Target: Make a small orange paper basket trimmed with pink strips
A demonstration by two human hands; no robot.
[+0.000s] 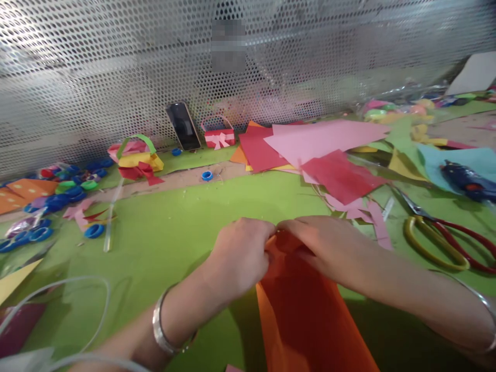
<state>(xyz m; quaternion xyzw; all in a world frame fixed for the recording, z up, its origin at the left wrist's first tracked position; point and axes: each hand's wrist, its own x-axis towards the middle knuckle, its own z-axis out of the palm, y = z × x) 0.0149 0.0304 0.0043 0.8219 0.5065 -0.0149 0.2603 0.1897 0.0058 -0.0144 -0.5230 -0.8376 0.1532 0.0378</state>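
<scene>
A long sheet of orange paper [306, 320] runs from the bottom edge up to both hands, its sides bent and its middle in shadow. At its far end my left hand [244, 253] is closed on the paper's left corner, fingers curled under. From the right, my right hand [329, 243] grips the same end, its fingertips meeting the left hand's. The backs of the hands hide the exact fold. Beneath lies a green work surface [166, 222].
Scissors [437, 240] and a dark glue gun [470, 181] lie right. Red and pink sheets [329, 137] are piled behind. Small paper baskets [219, 137] and a phone [184, 126] stand at the back. Blue rings [41, 232] and a white cable [106, 294] are left.
</scene>
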